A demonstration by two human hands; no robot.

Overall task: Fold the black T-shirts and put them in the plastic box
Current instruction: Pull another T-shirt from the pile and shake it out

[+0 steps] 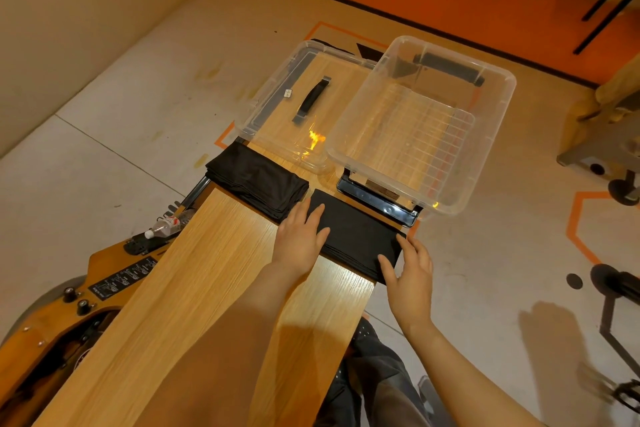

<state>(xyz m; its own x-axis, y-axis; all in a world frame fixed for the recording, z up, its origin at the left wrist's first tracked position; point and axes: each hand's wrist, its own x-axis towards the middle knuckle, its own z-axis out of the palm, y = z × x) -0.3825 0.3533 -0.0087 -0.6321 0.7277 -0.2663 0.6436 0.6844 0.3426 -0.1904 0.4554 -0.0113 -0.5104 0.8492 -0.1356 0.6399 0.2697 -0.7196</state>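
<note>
Both our hands lie flat, fingers spread, left hand (300, 240) and right hand (410, 274) pressing the folded black T-shirt (356, 236) on the wooden tabletop (214, 274), near the clear plastic box (420, 121).

Folded T-shirt (356, 236) at right edge of tabletop (207, 270): plain black, no print. Stack of T-shirts (258, 180) at left edge: same black. Tabletop: light wood grain, yellow-orange. Plastic box (420, 121) at far right corner: clear, grid-ribbed base, black latch (377, 203). Lid (301, 100) at far left corner: clear, black handle. Floor (121, 107): pale grey with orange line markings.
</note>
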